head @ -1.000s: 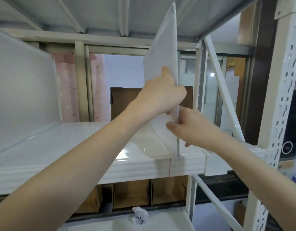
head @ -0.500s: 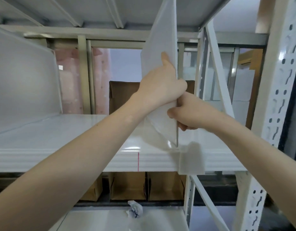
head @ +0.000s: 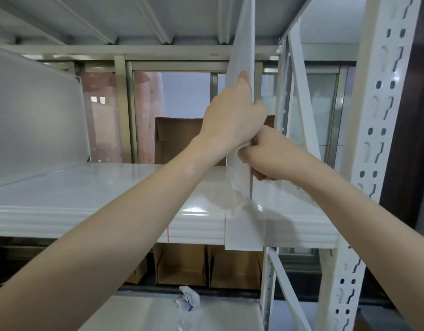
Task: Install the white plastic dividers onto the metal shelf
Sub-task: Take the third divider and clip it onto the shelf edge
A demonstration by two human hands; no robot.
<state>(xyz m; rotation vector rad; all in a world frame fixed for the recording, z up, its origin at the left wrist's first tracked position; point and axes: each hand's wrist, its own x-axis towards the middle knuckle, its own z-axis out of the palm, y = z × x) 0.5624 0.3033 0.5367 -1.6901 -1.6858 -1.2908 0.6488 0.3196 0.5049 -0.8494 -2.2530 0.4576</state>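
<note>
Leftmost, a translucent white divider (head: 36, 111) already stands upright on the metal shelf (head: 106, 187), rising from the glossy white deck near the far left of the view. Along the shelf's front lip a thin red mark (head: 168, 233) runs vertically, left of the spot where the hands are working. Behind the shelf, through the open back, a brown cardboard box (head: 177, 137) stands upright, and below the deck a row of open cardboard bins (head: 182, 263) sits on the lower level, with a crumpled scrap of paper (head: 187, 298) lying in front of them.

Toward the middle, the left hand (head: 232, 120) is closed around the near edge of a second white plastic divider (head: 243, 48), thumb pressed flat on its left face and fingers wrapped to the other side. That divider stands nearly upright, its top reaching up to the underside of the shelf above, its bottom edge meeting the deck at the front, where its front tab (head: 244, 229) hangs down over the shelf's lip. Just beneath and right, the right hand (head: 266, 156) is curled shut on the same edge lower down, touching the left hand. Farther right rises the white perforated upright post (head: 378, 139).
</note>
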